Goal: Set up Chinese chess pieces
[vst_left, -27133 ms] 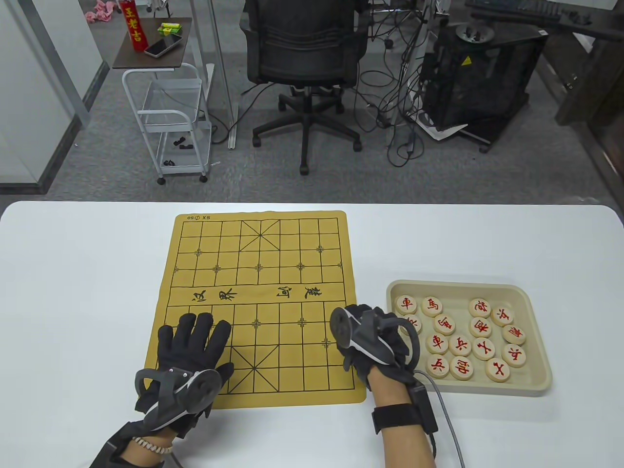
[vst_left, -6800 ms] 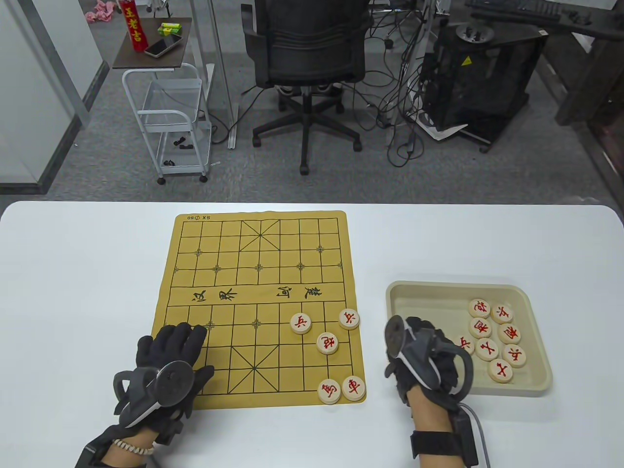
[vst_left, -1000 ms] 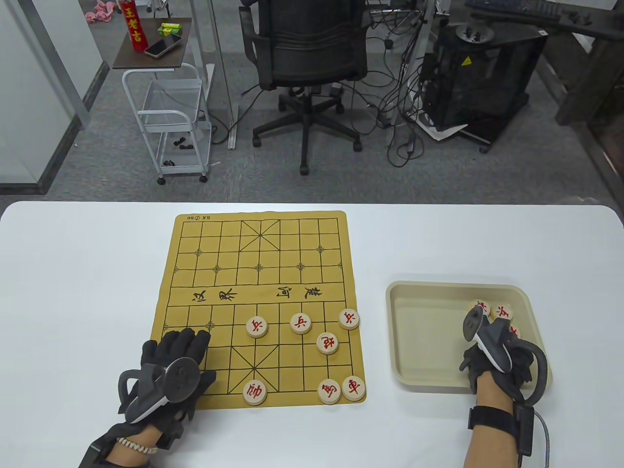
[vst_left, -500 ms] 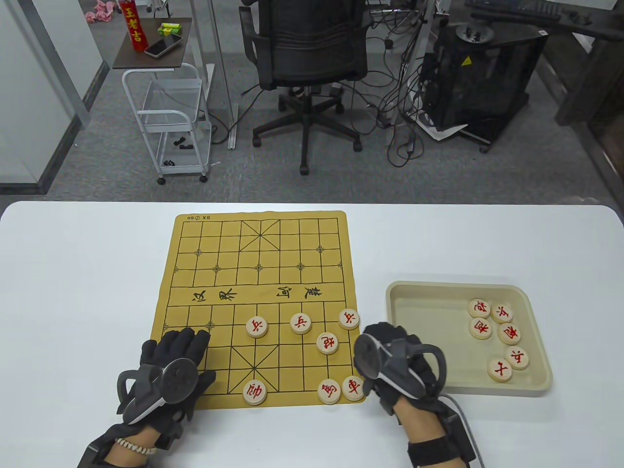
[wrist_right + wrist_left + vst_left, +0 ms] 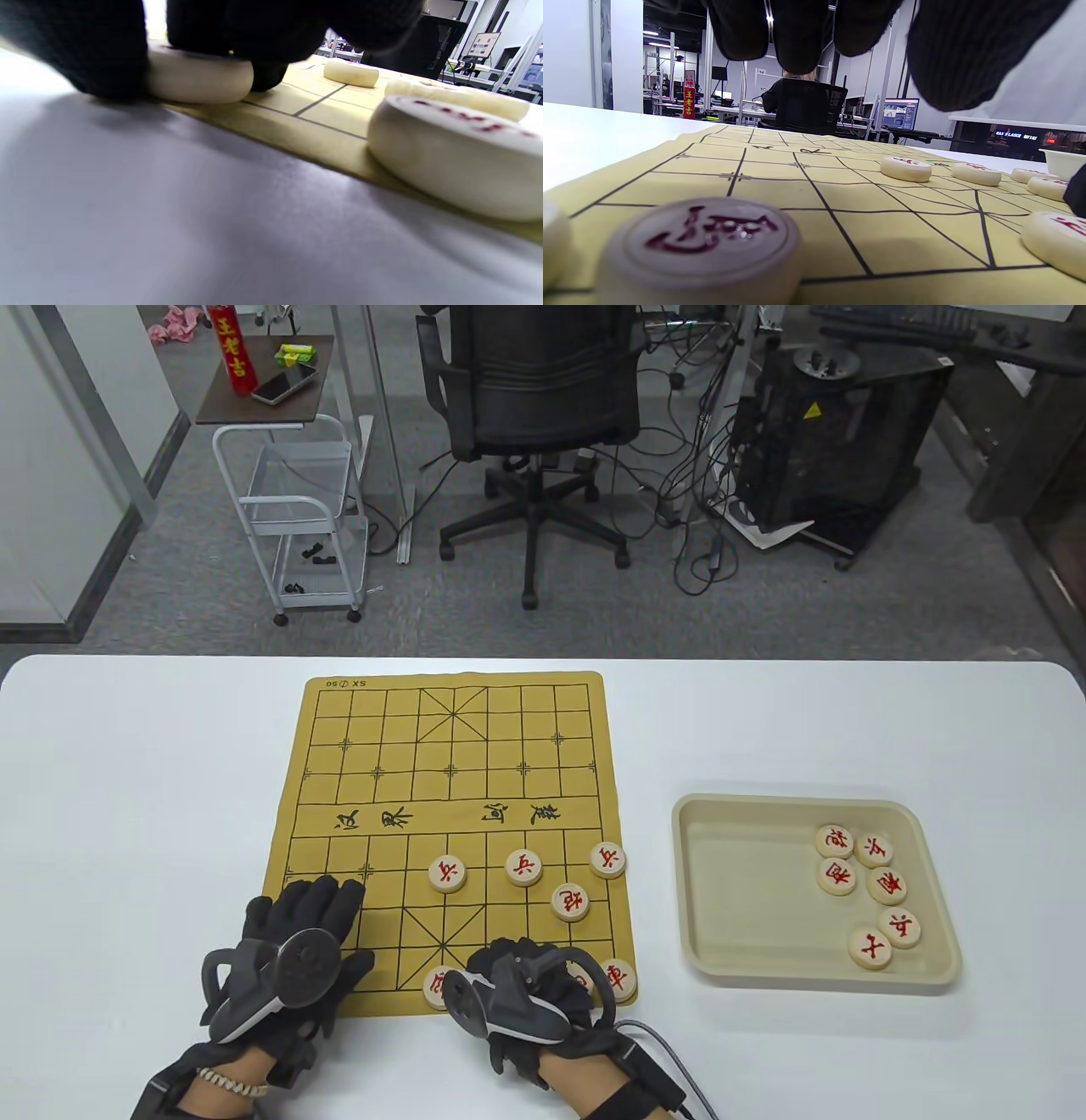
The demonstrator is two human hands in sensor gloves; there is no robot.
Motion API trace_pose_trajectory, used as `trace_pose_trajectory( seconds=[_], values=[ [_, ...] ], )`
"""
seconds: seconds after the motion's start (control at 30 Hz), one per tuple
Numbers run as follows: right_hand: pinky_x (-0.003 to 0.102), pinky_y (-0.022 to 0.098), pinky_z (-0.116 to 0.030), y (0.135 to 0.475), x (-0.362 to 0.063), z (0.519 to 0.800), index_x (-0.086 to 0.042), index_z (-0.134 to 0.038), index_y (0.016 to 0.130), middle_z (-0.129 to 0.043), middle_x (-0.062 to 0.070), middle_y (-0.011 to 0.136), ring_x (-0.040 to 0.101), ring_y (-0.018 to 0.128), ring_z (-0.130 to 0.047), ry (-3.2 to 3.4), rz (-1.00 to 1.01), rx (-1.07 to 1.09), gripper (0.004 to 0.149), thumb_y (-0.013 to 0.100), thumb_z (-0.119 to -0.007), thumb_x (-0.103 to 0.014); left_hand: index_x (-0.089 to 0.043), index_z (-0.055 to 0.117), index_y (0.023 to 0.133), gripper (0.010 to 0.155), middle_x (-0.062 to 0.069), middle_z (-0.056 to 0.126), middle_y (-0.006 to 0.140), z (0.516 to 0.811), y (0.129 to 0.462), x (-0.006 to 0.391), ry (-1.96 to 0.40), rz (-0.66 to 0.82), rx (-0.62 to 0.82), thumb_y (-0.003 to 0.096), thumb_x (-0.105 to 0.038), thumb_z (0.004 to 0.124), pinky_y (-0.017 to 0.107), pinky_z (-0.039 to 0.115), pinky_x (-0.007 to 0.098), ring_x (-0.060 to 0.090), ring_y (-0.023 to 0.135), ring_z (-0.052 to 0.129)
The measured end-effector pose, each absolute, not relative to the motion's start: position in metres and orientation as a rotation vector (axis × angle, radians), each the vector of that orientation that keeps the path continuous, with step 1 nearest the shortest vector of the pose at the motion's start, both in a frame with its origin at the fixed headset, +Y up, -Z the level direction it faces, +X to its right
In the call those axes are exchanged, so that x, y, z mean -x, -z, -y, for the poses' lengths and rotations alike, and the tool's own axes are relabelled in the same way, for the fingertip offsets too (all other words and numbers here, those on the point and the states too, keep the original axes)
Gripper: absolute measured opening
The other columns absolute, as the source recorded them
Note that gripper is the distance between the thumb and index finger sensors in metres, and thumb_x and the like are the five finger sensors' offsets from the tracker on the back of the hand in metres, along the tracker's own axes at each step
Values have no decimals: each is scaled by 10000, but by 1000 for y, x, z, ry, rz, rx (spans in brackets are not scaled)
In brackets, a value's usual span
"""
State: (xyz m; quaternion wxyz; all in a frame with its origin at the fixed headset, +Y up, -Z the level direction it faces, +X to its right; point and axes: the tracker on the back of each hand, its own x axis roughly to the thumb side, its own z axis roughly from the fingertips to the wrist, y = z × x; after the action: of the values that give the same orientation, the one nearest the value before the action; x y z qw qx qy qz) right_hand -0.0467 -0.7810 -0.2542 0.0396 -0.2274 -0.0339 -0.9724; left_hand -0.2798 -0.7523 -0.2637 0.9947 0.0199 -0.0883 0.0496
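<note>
Starting at the tan cloth board (image 5: 450, 780) printed with a black grid, we find our left hand (image 5: 293, 937) lying on its near left corner with fingers spread flat and holding nothing, apparently pinning the soft cloth so it cannot slide on the white bench (image 5: 127, 814). Moving right along the board's near edge, our right hand (image 5: 522, 984) hovers low between the partly hidden round cream wooden general piece (image 5: 437, 988) and the chariot piece (image 5: 619, 980). Its fingers (image 5: 106, 51) are curled around a cream disc (image 5: 199, 76), which the right wrist view shows pressed to the board's near row, probably an advisor being seated beside the general. Right of the board, the beige plastic tray (image 5: 747, 882) keeps six red-lettered pieces waiting.
</note>
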Motion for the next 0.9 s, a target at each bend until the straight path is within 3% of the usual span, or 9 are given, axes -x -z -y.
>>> trace_pose_trajectory(
  seconds=[0.1, 0.17, 0.27, 0.47, 0.67, 0.73, 0.9],
  values=[
    [364, 474, -838, 258, 32, 773, -285, -762, 900, -821, 68, 993, 121, 631, -949, 3051, 180, 682, 631, 348, -965, -514, -313, 484, 1095, 830, 117, 578, 1181, 753, 263, 279, -94, 181, -40, 384, -566, 830, 734, 436, 727, 474, 1089, 618],
    [369, 474, -837, 263, 14, 763, -276, -774, 908, -829, 74, 988, 131, 640, -952, 3138, 29, 563, 637, 346, -970, -504, -313, 484, 1095, 831, 119, 578, 1181, 753, 263, 280, -96, 181, -43, 383, -565, 831, 734, 437, 727, 474, 1090, 617],
    [381, 481, -833, 281, -31, 743, -273, -779, 910, -821, 83, 997, 148, 654, -951, 3107, -100, 267, 627, 357, -966, -500, -314, 484, 1094, 829, 116, 580, 1180, 753, 264, 281, -102, 178, -41, 384, -565, 831, 735, 436, 727, 474, 1089, 618],
    [424, 527, -800, 316, -155, 727, -254, -755, 958, -804, 99, 1008, 193, 689, -927, 2837, 40, -417, 656, 384, -954, -502, -315, 484, 1095, 831, 118, 579, 1181, 754, 265, 280, -98, 174, -32, 382, -566, 831, 735, 433, 729, 473, 1091, 617],
    [431, 517, -799, 319, -261, 736, -241, -765, 953, -812, 110, 996, 204, 672, -925, 2701, 294, -911, 643, 398, -943, -513, -313, 485, 1094, 830, 118, 578, 1181, 754, 265, 280, -93, 169, -26, 383, -566, 830, 736, 434, 727, 474, 1091, 617],
    [437, 512, -797, 315, -281, 743, -200, -780, 949, -824, 116, 984, 208, 659, -928, 2678, 347, -1001, 650, 401, -944, -508, -314, 486, 1095, 829, 119, 577, 1182, 754, 265, 279, -91, 169, -23, 384, -566, 830, 736, 433, 727, 473, 1091, 617],
    [433, 506, -799, 308, -305, 762, -246, -790, 923, -839, 99, 968, 202, 643, -932, 2639, 398, -1071, 586, 414, -930, -500, -316, 485, 1094, 828, 116, 579, 1181, 754, 266, 278, -83, 171, -18, 384, -567, 830, 737, 434, 726, 472, 1092, 617]
  ],
)
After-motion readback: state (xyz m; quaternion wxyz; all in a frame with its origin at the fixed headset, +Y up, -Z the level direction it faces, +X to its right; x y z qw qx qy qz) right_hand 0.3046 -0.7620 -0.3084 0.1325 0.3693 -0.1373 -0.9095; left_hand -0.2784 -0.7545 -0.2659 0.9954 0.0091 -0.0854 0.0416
